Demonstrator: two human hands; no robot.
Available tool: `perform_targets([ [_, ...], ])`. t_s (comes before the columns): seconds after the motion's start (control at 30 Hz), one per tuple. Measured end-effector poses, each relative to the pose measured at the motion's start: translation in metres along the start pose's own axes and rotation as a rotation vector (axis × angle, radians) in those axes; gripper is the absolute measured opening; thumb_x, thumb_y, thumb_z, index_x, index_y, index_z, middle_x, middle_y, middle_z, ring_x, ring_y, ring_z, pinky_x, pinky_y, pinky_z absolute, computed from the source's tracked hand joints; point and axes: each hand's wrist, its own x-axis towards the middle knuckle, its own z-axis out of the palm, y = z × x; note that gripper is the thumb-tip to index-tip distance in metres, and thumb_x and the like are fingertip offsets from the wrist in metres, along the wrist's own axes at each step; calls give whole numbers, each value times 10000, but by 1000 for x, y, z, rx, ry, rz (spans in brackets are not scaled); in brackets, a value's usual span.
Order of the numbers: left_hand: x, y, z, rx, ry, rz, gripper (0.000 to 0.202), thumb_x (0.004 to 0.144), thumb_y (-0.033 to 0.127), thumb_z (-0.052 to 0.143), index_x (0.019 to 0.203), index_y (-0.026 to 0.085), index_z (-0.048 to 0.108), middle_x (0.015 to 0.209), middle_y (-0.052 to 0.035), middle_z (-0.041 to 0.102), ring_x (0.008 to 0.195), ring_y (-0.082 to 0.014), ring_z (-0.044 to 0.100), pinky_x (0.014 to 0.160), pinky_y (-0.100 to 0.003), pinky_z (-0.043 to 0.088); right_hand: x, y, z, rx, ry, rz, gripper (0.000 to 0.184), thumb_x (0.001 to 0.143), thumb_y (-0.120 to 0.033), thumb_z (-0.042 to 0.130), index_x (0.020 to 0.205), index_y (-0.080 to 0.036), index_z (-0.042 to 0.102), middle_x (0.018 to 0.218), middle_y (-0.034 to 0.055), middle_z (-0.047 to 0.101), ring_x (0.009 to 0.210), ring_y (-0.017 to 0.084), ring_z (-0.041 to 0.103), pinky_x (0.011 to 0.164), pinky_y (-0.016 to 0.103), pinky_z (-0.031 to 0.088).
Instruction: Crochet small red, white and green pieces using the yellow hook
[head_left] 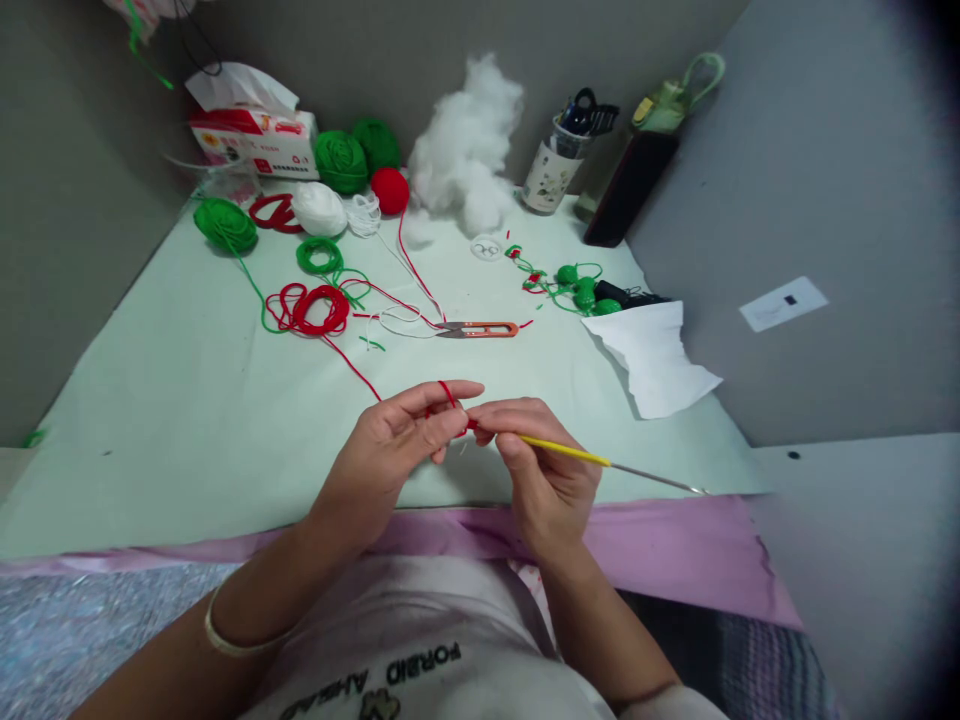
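Left hand [394,440], right hand [544,465] above table edge [187,525]

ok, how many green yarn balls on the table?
3: left ball, two back balls beside the tissue box. Loose green coil not counted; stuffing may hide more.

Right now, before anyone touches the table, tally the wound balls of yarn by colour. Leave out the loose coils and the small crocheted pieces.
Green balls: 3
White ball: 1
Red ball: 1
Total: 5
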Motion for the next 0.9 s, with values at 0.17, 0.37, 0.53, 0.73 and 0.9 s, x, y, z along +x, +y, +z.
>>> perform_targets([
  [0.17,1,-7,4,-64,22,-33,394,813,313,907,1194,240,837,747,23,670,596,-92,444,550,-234,345,-10,5,3,-320,1,-190,361,1017,-147,643,1284,-359,761,1091,52,799,975,228,761,793,399,660],
  [0.37,0,-8,3,-207,-1,-149,380,827,318,904,1188,212,843,623,59,544,541,-64,362,541,-214,328,-13,5,5,-335,62,-195,385,1008,-139,654,1299,-371,753,1080,48,776,946,216,750,761,386,646],
  [0.53,1,-5,0,-222,41,-138,328,818,268,902,1141,225,858,647,43,605,632,-86,495,685,-226,438,-2,1,2,-41,164,-20,195,1026,-201,649,1061,-295,816,879,17,751,738,172,707,661,355,593],
  [0.73,1,-3,-1,-237,57,-127,165,810,258,891,968,211,879,540,64,507,640,-102,525,733,-237,468,0,1,-1,209,189,175,133,1009,-277,691,971,-265,819,864,14,725,657,140,679,600,310,575],
  [0.9,-1,-6,3,-223,29,-62,294,825,227,883,1115,263,855,699,50,638,706,-98,582,803,-240,494,1,2,0,264,113,167,144,1019,-284,682,985,-271,821,912,19,739,686,140,685,618,307,591],
])
